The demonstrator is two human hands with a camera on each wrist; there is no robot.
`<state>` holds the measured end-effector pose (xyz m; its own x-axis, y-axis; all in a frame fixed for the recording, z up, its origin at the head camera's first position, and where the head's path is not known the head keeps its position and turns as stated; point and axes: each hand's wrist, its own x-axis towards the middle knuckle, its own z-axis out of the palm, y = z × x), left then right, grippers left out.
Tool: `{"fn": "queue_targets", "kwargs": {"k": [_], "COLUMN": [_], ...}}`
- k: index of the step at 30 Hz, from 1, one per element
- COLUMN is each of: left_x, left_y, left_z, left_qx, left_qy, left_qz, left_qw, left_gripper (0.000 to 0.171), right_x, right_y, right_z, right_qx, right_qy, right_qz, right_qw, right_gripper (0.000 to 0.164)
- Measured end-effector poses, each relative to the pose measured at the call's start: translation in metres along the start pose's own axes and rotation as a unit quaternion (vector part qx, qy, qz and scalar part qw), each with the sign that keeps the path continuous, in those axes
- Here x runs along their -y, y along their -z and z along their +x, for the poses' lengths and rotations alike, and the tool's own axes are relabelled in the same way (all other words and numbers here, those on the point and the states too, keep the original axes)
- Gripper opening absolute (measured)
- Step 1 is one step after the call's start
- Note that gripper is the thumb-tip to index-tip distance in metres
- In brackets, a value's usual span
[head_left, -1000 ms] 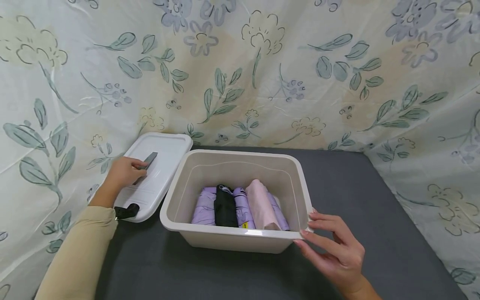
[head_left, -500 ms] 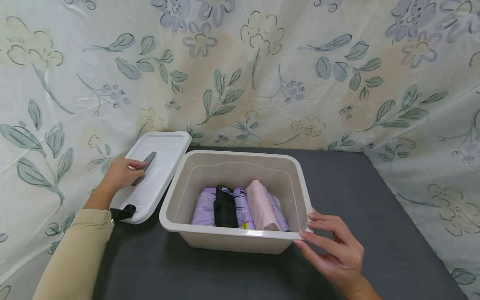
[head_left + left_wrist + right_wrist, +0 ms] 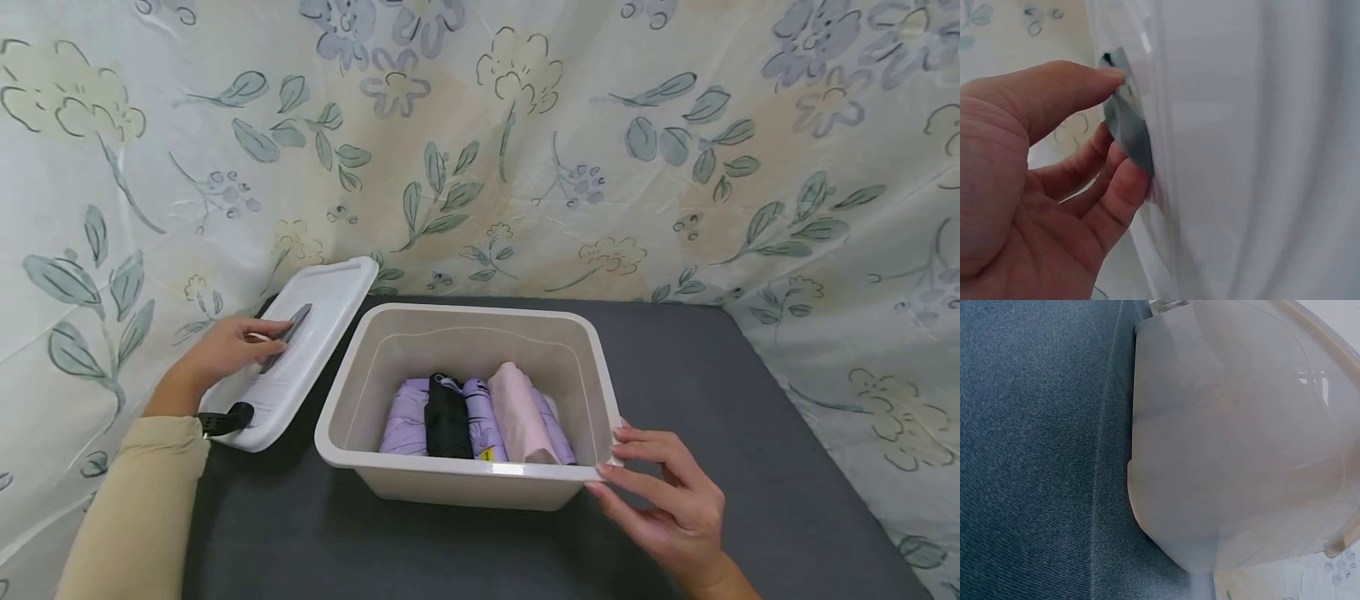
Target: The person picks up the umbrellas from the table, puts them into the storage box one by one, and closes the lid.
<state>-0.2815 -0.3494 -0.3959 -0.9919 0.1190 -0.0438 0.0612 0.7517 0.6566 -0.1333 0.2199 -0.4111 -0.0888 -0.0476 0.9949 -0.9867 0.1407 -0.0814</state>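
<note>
My left hand (image 3: 231,354) pinches a flat grey handle (image 3: 297,323) on the white lid (image 3: 318,292). In the left wrist view thumb and fingertips meet on either side of that grey handle (image 3: 1130,134). The lid leans tilted at the left of the beige storage box (image 3: 480,315). My right hand (image 3: 667,504) holds the box's front right corner by the rim, fingers on the side and thumb lower at the front. Inside the box lie rolled clothes: a black one (image 3: 448,421), a pink one (image 3: 521,417) and several purple ones (image 3: 405,421). The right wrist view shows the box wall (image 3: 1235,437) but no fingers.
The box stands on a dark grey table cover (image 3: 697,358). A floral curtain (image 3: 480,150) hangs behind and at both sides. Around the left wrist is a black strap (image 3: 228,421).
My left hand has moved slightly left with the lid, which has tipped up to a steeper slant. The right hand keeps its hold on the box corner. The camera view has shifted a little.
</note>
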Motion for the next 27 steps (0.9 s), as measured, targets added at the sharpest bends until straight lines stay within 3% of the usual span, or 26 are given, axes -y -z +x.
{"fn": "queue_targets", "kwargs": {"k": [8, 27], "left_x": [0.003, -0.003], "left_y": [0.004, 0.015], "left_z": [-0.004, -0.004], "left_qx": [0.025, 0.034], "left_qy": [-0.024, -0.016], "left_qz": [-0.028, -0.014], "left_qw": [0.999, 0.9992], "left_gripper": [0.051, 0.056], "right_x": [0.0, 0.0], "right_y": [0.001, 0.001], "right_z": [-0.001, -0.003], "right_qx": [0.012, 0.012], "right_qy": [-0.009, -0.017], "right_qz": [-0.008, 0.015], "right_qw": [1.0, 1.0], "right_gripper": [0.021, 0.02]}}
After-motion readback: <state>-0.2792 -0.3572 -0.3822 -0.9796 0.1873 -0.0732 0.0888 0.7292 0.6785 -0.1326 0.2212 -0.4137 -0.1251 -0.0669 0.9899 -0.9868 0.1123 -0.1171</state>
